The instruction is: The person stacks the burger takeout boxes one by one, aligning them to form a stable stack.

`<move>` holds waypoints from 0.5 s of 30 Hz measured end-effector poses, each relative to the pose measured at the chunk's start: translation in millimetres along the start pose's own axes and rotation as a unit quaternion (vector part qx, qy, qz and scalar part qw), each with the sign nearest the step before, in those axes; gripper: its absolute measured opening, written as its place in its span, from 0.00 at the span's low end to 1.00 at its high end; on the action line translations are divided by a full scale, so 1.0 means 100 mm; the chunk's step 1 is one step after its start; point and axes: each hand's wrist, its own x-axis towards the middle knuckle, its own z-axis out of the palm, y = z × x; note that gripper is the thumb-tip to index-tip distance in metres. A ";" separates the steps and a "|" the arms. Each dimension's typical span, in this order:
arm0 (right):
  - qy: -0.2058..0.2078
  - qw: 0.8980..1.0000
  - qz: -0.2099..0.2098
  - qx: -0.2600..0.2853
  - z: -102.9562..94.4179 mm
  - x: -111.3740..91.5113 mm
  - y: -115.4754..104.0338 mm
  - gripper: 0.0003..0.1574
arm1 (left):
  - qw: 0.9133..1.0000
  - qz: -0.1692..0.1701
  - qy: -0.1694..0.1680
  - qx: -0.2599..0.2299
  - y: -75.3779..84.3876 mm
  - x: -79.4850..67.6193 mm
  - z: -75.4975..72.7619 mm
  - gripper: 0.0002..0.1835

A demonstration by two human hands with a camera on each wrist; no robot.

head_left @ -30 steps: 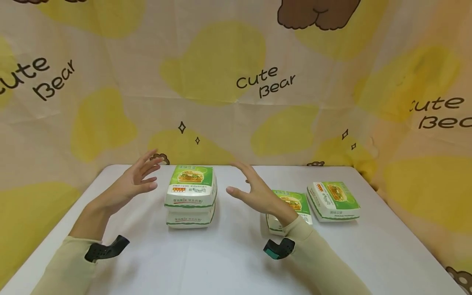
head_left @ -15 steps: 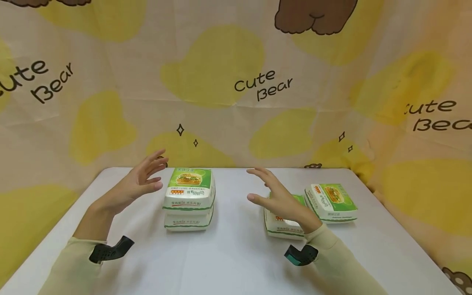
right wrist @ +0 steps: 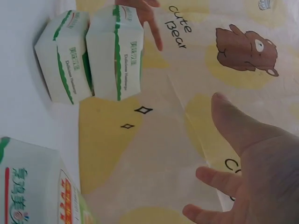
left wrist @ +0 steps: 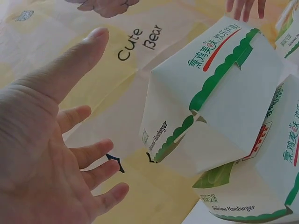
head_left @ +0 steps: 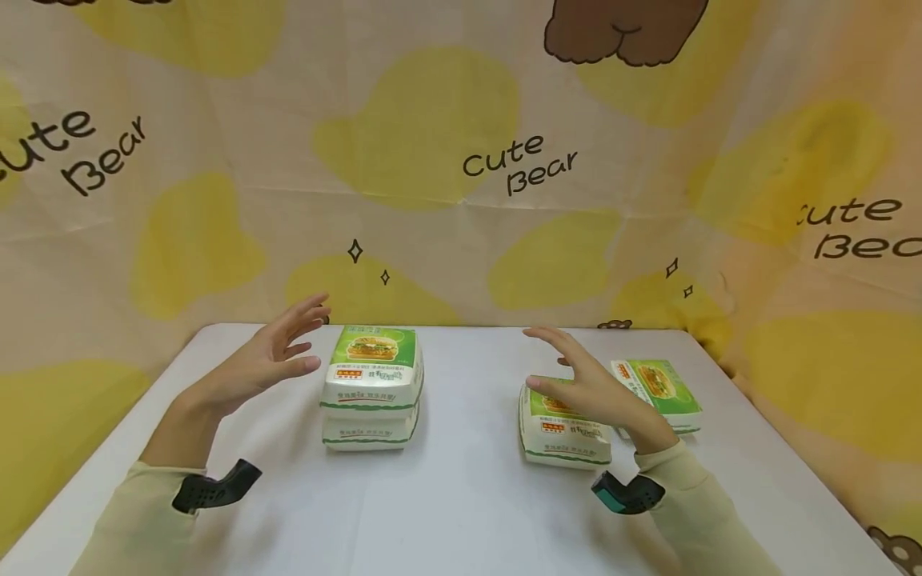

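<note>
- The cloth backdrop [head_left: 461, 160], printed with yellow blobs and "Cute Bear", fills the whole upper half of the head view.
- The white table [head_left: 461, 504] spreads across the lower half of the frame.
- A stack of two burger boxes [head_left: 371, 386] stands left of centre, one squarely on top of the other, lids closed.
- A single burger box [head_left: 558, 432] sits right of centre on the table, and another box [head_left: 659, 388] lies just behind it to the right, close beside it.
- The left hand [head_left: 270, 360] hovers at the left of the stack with fingers spread and straight, holding nothing; its fingertips are just short of the top box's left side, and the left wrist view shows a clear gap between them.
- The right hand [head_left: 594, 388] hangs over the single box, fingers loosely spread and empty. From the head view I cannot tell whether the palm touches the lid; the right wrist view shows only bare, relaxed fingers [right wrist: 219, 179] with backdrop behind them.
- A dark wrist band [head_left: 212, 490] shows at the lower left, on the left sleeve.
</note>
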 end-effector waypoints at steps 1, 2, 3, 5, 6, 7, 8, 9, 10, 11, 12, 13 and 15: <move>-0.002 1.000 0.005 -0.004 -0.03 -0.01 0.01 0.45 | 1.000 -0.003 -0.003 0.002 0.00 0.00 0.01 0.46; -0.004 1.000 0.007 -0.009 -0.06 -0.02 0.02 0.45 | 1.000 -0.006 -0.005 0.005 -0.01 0.01 0.01 0.47; -0.006 1.000 0.011 -0.015 -0.09 -0.04 0.03 0.46 | 1.000 -0.008 -0.007 0.006 -0.01 0.02 0.01 0.47; -0.012 1.000 0.013 -0.020 -0.14 -0.05 0.04 0.46 | 1.000 -0.014 -0.013 0.014 -0.01 0.03 0.03 0.46; -0.016 1.000 0.013 -0.020 -0.16 -0.06 0.05 0.47 | 1.000 -0.016 -0.015 0.020 -0.01 0.04 0.03 0.46; -0.018 1.000 0.012 -0.021 -0.17 -0.06 0.05 0.47 | 0.999 -0.018 -0.015 0.024 -0.01 0.05 0.04 0.45; -0.021 0.999 0.012 -0.022 -0.19 -0.06 0.06 0.47 | 0.999 -0.018 -0.015 0.028 0.00 0.06 0.04 0.44; -0.023 0.999 0.013 -0.023 -0.20 -0.06 0.06 0.47 | 0.999 -0.018 -0.015 0.030 0.00 0.07 0.05 0.43; -0.026 0.999 0.012 -0.024 -0.21 -0.06 0.07 0.47 | 0.999 -0.021 -0.014 0.033 0.00 0.07 0.05 0.42; -0.028 0.999 0.013 -0.025 -0.21 -0.06 0.08 0.47 | 0.999 -0.023 -0.013 0.034 0.00 0.07 0.05 0.41; -0.030 0.999 0.014 -0.026 -0.22 -0.05 0.09 0.47 | 0.999 -0.026 -0.013 0.032 -0.01 0.07 0.05 0.40; -0.032 0.999 0.016 -0.026 -0.22 -0.05 0.10 0.47 | 0.999 -0.029 -0.012 0.030 -0.01 0.06 0.06 0.40; -0.038 0.999 0.021 -0.024 -0.22 -0.05 0.12 0.47 | 0.999 -0.034 -0.012 0.025 -0.01 0.05 0.06 0.40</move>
